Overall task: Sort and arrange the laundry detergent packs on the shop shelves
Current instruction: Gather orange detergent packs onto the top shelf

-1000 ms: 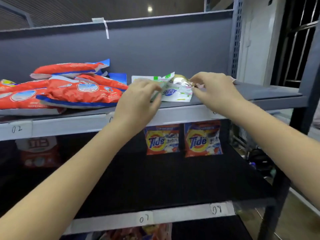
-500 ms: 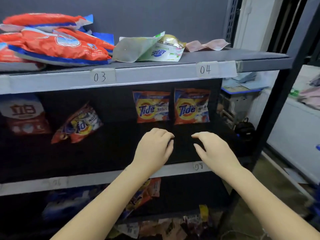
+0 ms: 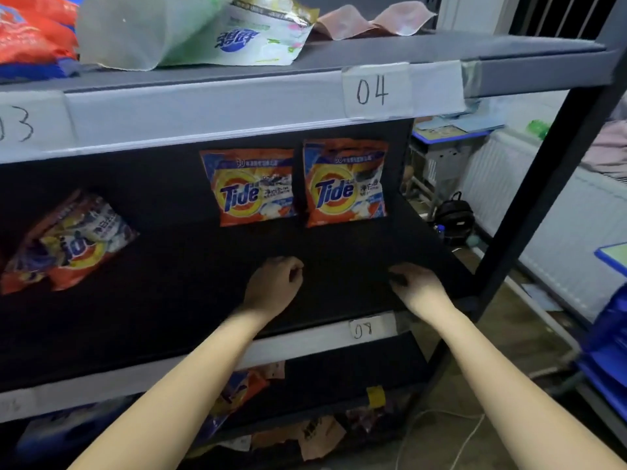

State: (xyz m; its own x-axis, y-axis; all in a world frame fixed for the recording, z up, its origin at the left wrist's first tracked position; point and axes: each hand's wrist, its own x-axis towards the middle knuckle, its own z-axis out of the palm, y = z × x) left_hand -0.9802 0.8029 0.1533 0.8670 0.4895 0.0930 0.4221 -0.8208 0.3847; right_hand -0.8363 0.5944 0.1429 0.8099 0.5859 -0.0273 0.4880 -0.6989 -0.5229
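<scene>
Both hands hover over the dark middle shelf [image 3: 169,300], fingers curled, gripping nothing: left hand [image 3: 274,286], right hand [image 3: 412,286]. At twelve o'clock beyond them, two Tide packs [image 3: 252,188] stand upright; a third pack [image 3: 71,242] leans at ten o'clock.

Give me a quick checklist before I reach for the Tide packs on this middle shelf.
1. Left hand free: ok, fingers curled, holding nothing.
2. Right hand free: ok, nothing seen in its grip.
3. Two upright Tide packs standing side by side at the back: ok.
4. Tilted Tide pack upright: not ok, it leans over on the left.
5. Path from hands to upright packs over the dark shelf: ok.
6. Packs sealed and undamaged: cannot tell.
</scene>
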